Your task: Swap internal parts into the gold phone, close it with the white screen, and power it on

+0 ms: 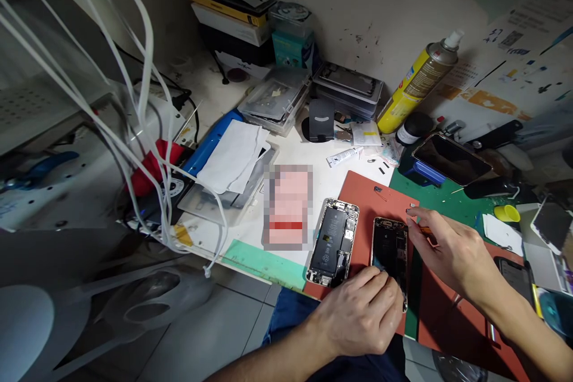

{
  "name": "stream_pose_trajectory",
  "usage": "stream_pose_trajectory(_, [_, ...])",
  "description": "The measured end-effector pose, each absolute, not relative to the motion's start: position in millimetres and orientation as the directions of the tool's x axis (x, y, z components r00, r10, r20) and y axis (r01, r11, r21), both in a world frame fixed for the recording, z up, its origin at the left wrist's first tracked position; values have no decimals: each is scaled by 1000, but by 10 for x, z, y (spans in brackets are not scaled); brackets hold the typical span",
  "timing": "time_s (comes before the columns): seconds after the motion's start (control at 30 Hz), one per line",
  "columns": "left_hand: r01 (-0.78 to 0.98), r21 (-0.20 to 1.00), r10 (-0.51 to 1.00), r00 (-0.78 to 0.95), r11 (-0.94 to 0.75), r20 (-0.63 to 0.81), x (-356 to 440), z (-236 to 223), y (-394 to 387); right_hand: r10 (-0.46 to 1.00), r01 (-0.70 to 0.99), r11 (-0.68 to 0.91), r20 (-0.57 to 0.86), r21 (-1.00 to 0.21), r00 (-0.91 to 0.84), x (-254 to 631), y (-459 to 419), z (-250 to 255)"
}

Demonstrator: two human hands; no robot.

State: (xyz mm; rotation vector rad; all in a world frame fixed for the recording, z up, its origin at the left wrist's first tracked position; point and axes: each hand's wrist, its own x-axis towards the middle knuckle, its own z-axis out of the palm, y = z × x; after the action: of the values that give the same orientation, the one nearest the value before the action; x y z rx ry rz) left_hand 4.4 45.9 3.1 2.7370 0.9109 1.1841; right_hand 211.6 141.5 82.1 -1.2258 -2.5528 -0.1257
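Observation:
An opened phone (pixel 390 242) with its dark insides bare lies on the red mat. My left hand (pixel 367 310) is closed over its lower left part, the fingers curled so that whatever they grip is hidden. At the phone's upper right edge is my right hand (pixel 452 245), its thumb and forefinger bent close together. A tiny pale piece (pixel 411 209) shows at those fingertips, and something orange (pixel 427 230) shows beneath the fingers. Left of this phone lies a second opened phone (pixel 332 242), its black battery and metal frame exposed.
White cables (pixel 145 71) hang at the left. A yellow spray can (pixel 418 80) stands at the back, near a propped phone (pixel 452 158). Plastic boxes (pixel 275 98) and papers (pixel 235 155) lie behind. A blurred-out pink rectangle (pixel 289 197) sits left of the phones.

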Motion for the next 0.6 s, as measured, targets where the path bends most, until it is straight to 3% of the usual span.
stream_pose_trajectory(0.6, [527, 233, 534, 543, -817, 648, 59, 28, 463, 783, 827, 560, 355, -42, -512, 2030, 1373, 766])
